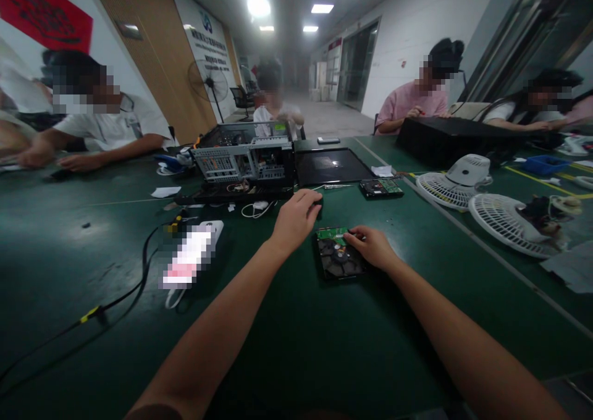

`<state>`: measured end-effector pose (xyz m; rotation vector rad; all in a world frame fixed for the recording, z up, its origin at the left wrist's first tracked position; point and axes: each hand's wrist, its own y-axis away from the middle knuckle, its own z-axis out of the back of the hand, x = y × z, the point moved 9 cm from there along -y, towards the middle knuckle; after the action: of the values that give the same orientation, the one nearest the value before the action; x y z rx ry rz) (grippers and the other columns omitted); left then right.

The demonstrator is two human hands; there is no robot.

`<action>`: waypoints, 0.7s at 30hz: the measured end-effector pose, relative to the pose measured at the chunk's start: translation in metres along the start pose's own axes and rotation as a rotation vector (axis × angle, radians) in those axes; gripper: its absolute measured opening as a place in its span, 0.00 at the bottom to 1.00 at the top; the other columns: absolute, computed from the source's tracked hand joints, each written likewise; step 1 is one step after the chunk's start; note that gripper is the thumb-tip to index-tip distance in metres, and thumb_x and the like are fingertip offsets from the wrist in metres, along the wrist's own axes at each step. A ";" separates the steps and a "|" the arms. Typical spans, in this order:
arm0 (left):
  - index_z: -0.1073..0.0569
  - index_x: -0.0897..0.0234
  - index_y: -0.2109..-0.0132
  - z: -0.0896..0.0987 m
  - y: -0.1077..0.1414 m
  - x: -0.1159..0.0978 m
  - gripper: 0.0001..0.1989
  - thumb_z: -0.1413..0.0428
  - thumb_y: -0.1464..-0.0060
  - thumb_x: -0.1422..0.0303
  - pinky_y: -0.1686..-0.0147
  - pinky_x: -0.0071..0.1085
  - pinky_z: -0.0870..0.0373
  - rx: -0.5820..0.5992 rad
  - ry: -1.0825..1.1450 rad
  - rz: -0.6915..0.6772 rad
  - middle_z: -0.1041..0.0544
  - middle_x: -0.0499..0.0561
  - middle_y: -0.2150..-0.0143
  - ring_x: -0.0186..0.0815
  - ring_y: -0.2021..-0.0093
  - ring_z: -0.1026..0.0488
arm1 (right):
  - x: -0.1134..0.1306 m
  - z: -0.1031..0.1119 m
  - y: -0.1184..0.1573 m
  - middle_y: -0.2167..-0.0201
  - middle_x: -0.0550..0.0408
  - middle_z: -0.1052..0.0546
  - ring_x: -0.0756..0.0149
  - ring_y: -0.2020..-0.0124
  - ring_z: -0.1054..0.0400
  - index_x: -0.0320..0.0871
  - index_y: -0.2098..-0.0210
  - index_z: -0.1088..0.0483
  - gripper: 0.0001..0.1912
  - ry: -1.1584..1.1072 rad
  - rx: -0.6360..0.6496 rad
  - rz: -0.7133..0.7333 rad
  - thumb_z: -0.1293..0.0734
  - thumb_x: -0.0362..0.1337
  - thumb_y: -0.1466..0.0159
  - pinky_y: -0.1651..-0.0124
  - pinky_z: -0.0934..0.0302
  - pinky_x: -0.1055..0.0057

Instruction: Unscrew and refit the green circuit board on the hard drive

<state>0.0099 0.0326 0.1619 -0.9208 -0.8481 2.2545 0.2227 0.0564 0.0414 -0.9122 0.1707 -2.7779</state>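
Observation:
A hard drive (341, 260) lies on the green table with its circuit board side up, the green board at its far end. My right hand (373, 247) grips its right edge, thumb and fingers closed at the board. Just beyond the drive's far left corner is my left hand (296, 217), its fingers curled together. Something dark shows between those fingertips, too small to make out. Thin metal pieces (338, 186) lie past the left hand. A second hard drive (382, 188) rests farther back to the right.
An opened computer case (245, 160) stands at the back, beside its black side panel (333, 165). A phone (192, 256) and a black cable (146, 262) lie left. Fan parts (504, 222) sit right. Several people work around the table, one behind a black case (445, 139).

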 end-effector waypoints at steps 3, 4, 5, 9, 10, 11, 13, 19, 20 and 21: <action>0.27 0.61 0.51 -0.001 0.001 0.003 0.09 0.41 0.38 0.74 0.50 0.38 0.24 -0.018 0.046 0.017 0.22 0.54 0.51 0.39 0.51 0.24 | 0.000 0.000 0.000 0.64 0.52 0.17 0.61 0.64 0.24 0.45 0.57 0.22 0.16 0.005 -0.005 -0.002 0.34 0.49 0.33 0.63 0.39 0.69; 0.27 0.62 0.52 -0.001 0.001 0.004 0.09 0.39 0.39 0.73 0.51 0.38 0.24 -0.030 0.056 0.031 0.22 0.53 0.52 0.39 0.52 0.23 | -0.001 -0.001 0.000 0.64 0.52 0.17 0.61 0.65 0.25 0.45 0.57 0.22 0.17 0.008 -0.002 -0.001 0.34 0.50 0.33 0.63 0.39 0.69; 0.27 0.62 0.54 -0.001 0.001 0.006 0.08 0.38 0.40 0.72 0.53 0.37 0.23 -0.042 0.062 0.050 0.22 0.53 0.53 0.38 0.54 0.23 | -0.001 -0.001 0.000 0.64 0.52 0.17 0.61 0.65 0.25 0.45 0.57 0.22 0.17 0.012 0.001 0.000 0.34 0.50 0.33 0.63 0.39 0.69; 0.29 0.61 0.57 0.000 0.003 0.013 0.12 0.34 0.43 0.66 0.56 0.37 0.23 -0.072 0.072 0.127 0.22 0.51 0.57 0.39 0.57 0.23 | -0.002 -0.003 -0.001 0.64 0.52 0.18 0.61 0.64 0.25 0.46 0.58 0.21 0.17 0.026 -0.002 -0.004 0.35 0.50 0.33 0.63 0.39 0.69; 0.29 0.61 0.57 0.000 0.003 0.013 0.12 0.34 0.44 0.66 0.56 0.37 0.23 -0.075 0.073 0.139 0.22 0.51 0.58 0.39 0.57 0.23 | -0.003 -0.003 -0.001 0.64 0.52 0.18 0.61 0.64 0.25 0.46 0.58 0.21 0.17 0.026 -0.004 -0.006 0.35 0.50 0.33 0.63 0.39 0.69; 0.30 0.61 0.57 0.001 0.003 0.014 0.12 0.34 0.43 0.67 0.56 0.37 0.23 -0.076 0.076 0.143 0.22 0.51 0.58 0.38 0.57 0.23 | -0.003 -0.003 -0.001 0.63 0.52 0.18 0.61 0.63 0.25 0.46 0.57 0.21 0.17 0.024 -0.004 -0.007 0.35 0.50 0.33 0.63 0.39 0.69; 0.30 0.61 0.56 0.001 0.003 0.013 0.10 0.36 0.42 0.69 0.56 0.36 0.24 -0.077 0.083 0.141 0.22 0.51 0.57 0.38 0.58 0.23 | -0.002 -0.003 -0.001 0.63 0.52 0.18 0.60 0.63 0.25 0.46 0.57 0.22 0.17 0.018 0.002 -0.002 0.35 0.50 0.33 0.63 0.39 0.69; 0.29 0.61 0.54 0.002 0.001 0.007 0.08 0.42 0.41 0.74 0.55 0.37 0.25 -0.035 0.044 0.106 0.23 0.52 0.56 0.37 0.58 0.24 | -0.001 -0.001 -0.001 0.64 0.52 0.18 0.61 0.64 0.25 0.45 0.57 0.22 0.18 0.018 0.007 -0.001 0.35 0.51 0.33 0.63 0.40 0.69; 0.29 0.61 0.54 0.002 0.001 0.006 0.08 0.42 0.40 0.74 0.55 0.37 0.25 -0.033 0.029 0.103 0.23 0.52 0.56 0.38 0.57 0.25 | -0.001 0.000 -0.001 0.64 0.52 0.18 0.61 0.64 0.25 0.45 0.57 0.22 0.18 0.016 0.006 0.000 0.35 0.51 0.33 0.63 0.40 0.69; 0.29 0.61 0.54 0.003 0.001 0.006 0.08 0.42 0.40 0.74 0.56 0.37 0.25 -0.034 0.016 0.102 0.24 0.52 0.56 0.38 0.57 0.25 | 0.000 0.000 -0.001 0.64 0.52 0.18 0.61 0.64 0.26 0.45 0.57 0.22 0.18 0.013 0.007 0.001 0.35 0.51 0.33 0.63 0.40 0.69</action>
<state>0.0043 0.0350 0.1608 -1.0183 -0.8527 2.3222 0.2228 0.0572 0.0411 -0.8920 0.1631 -2.7823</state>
